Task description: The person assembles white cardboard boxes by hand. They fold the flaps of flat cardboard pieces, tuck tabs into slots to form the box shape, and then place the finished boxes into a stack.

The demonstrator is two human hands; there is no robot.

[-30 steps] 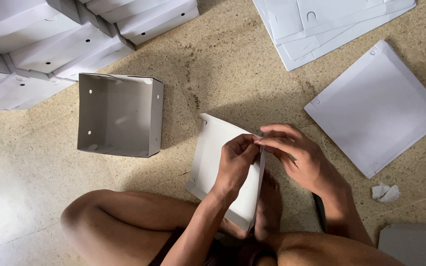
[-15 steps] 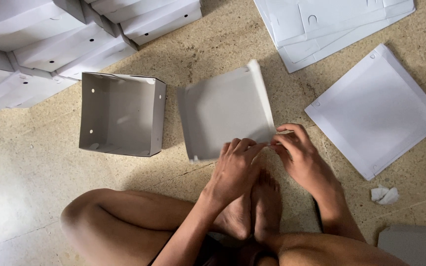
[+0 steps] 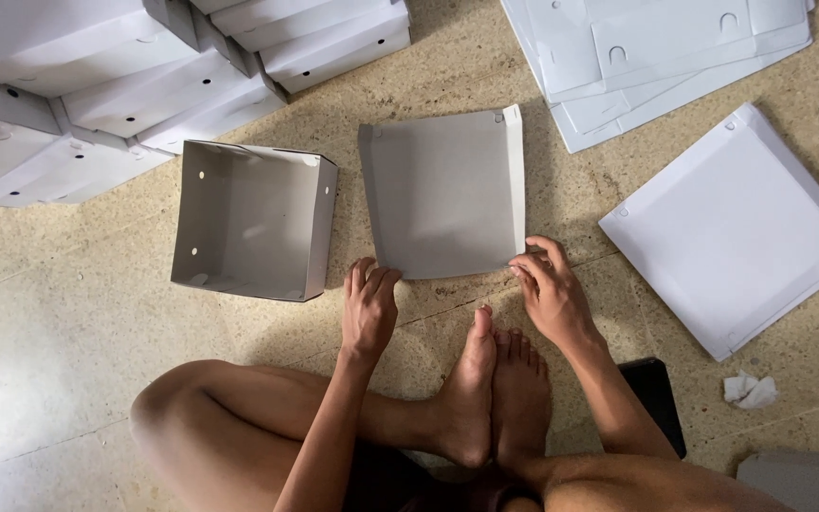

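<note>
arms: bare, no sleeves showing
left hand (image 3: 369, 305): no rings
right hand (image 3: 552, 294): no rings
feet: bare, no shoes

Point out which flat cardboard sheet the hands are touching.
The grey sheet before the feet: both hands touch its near edge. The white sheet lies untouched to the right.

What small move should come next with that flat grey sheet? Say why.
Probably fold up the near edge of the flat cardboard sheet. It lies flat on the floor, its far corners already turned up, with both hands at its near corners: the left hand by one, the right hand pinching the other. The finished open box alongside has upright walls.
</note>
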